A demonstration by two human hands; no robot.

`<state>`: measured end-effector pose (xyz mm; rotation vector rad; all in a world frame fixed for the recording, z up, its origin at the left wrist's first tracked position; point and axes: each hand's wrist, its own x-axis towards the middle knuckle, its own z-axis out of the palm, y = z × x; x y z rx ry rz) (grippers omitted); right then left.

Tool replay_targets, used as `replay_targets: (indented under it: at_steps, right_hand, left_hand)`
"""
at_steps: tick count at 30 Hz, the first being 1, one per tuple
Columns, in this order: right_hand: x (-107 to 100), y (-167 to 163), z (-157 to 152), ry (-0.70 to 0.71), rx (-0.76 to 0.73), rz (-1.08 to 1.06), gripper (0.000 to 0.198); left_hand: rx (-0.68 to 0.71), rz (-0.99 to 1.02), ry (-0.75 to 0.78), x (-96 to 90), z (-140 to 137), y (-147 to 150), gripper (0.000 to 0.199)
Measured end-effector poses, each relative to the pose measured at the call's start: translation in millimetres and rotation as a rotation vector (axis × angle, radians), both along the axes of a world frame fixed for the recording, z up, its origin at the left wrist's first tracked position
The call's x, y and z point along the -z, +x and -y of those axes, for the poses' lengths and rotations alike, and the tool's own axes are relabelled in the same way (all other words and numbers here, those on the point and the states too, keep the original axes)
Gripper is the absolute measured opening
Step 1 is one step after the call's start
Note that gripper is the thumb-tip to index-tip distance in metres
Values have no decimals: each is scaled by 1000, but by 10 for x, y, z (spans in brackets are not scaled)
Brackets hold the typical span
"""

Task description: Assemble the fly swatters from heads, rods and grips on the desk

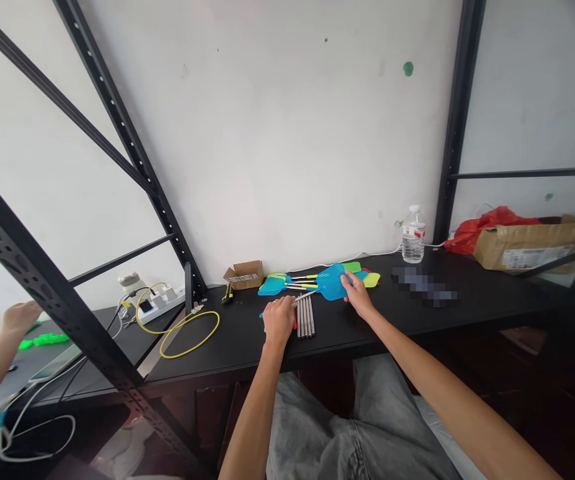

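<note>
A blue fly swatter (332, 283) is held between my two hands above the black tabletop. My right hand (356, 293) is closed on the right edge of its mesh head. Around its thin metal handle (304, 296) my left hand (278, 316) is closed. Several silver metal rods (306, 316) lie side by side just right of my left hand. Behind, a pile of fly swatters with blue (272, 285), yellow (372, 280) and green (351, 267) heads lies on the table. Red and blue bits show partly beneath my left hand; their shape is hidden.
A small open cardboard box (244, 275) stands near the wall. A water bottle (413, 235) and a larger carton (532, 245) are to the right. On the left are a yellow cable (190, 353), a power strip (163, 305), a black rack post (52, 280) and another person's hand (20, 316).
</note>
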<state>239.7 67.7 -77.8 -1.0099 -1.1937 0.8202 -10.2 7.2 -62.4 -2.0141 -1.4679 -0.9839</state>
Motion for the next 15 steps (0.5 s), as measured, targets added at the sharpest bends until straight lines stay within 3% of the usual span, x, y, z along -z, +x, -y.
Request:
replay_targets:
  at_steps: [15]
  right_hand:
    - [25,11,-29,-1,-62,-31,65]
  left_hand:
    - [-27,-45,-23,8,23,8,28]
